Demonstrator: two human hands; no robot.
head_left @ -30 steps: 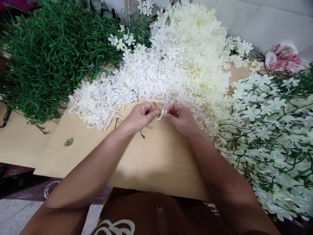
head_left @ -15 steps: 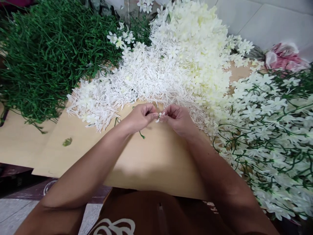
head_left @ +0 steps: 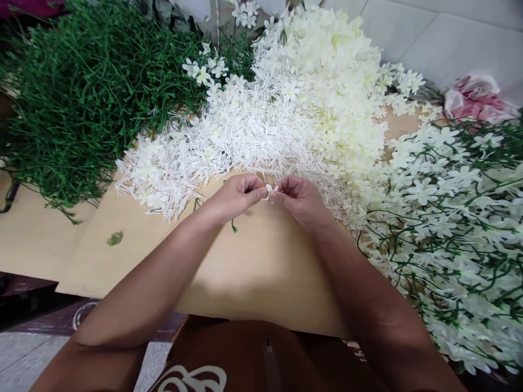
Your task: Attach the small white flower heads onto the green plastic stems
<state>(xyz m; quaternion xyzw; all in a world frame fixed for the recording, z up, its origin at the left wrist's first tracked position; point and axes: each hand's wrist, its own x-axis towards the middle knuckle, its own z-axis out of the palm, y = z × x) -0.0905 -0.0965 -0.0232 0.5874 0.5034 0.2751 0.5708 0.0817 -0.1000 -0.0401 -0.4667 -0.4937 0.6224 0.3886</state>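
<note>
My left hand (head_left: 235,197) and my right hand (head_left: 300,198) meet over the middle of a wooden board (head_left: 261,272). Both are closed in a pinch on one small white artificial flower (head_left: 270,190) held between their fingertips. A thin green stem (head_left: 233,226) hangs down from under my left hand, which grips it. Just beyond the hands lies a heap of white plastic stamen pieces (head_left: 229,141). Behind that rises a pile of cream flower petals (head_left: 327,71).
A big mound of green plastic stems (head_left: 81,92) fills the left side. Finished green sprigs with white flowers (head_left: 453,218) cover the right. A pink and white bag (head_left: 474,98) lies at the far right on the tiled floor. A green scrap (head_left: 115,238) lies on the board.
The hands stay pressed together on the flower, with only small finger shifts. The green stem under my left hand has swung slightly left.
</note>
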